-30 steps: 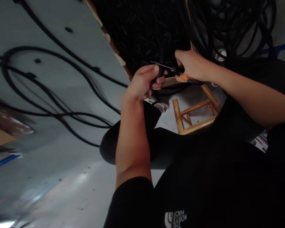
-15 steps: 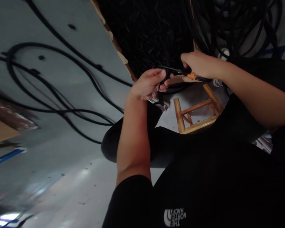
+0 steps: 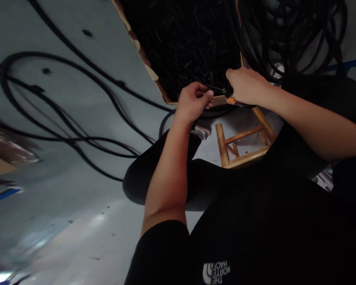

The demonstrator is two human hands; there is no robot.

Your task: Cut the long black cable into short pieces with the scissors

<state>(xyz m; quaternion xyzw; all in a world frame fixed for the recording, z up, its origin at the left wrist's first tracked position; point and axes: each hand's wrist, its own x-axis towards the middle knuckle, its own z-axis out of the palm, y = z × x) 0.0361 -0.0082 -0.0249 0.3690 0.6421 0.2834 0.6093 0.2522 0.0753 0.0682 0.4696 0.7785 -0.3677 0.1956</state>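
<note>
My right hand (image 3: 248, 85) is closed round a hand tool (image 3: 231, 100) with an orange patch and dark handles. The tool's dark, thin front end points left toward my left hand (image 3: 195, 101). My left hand has its fingers curled, thumb and fingertips close together; what lies between them is too small and dark to make out. Both hands are over the near edge of a cardboard box (image 3: 150, 71) filled with many short black pieces (image 3: 192, 43).
Black hose (image 3: 68, 65) loops across the grey floor at the left. More black hose (image 3: 302, 35) lies coiled at the upper right. A wooden stool (image 3: 245, 136) stands below my hands, between my legs. Blue strips mark the floor at both sides.
My left hand has turned, its fingers now curled downward, and the black hose piece that it held is no longer visible there. My right hand and the tool have shifted slightly left and down.
</note>
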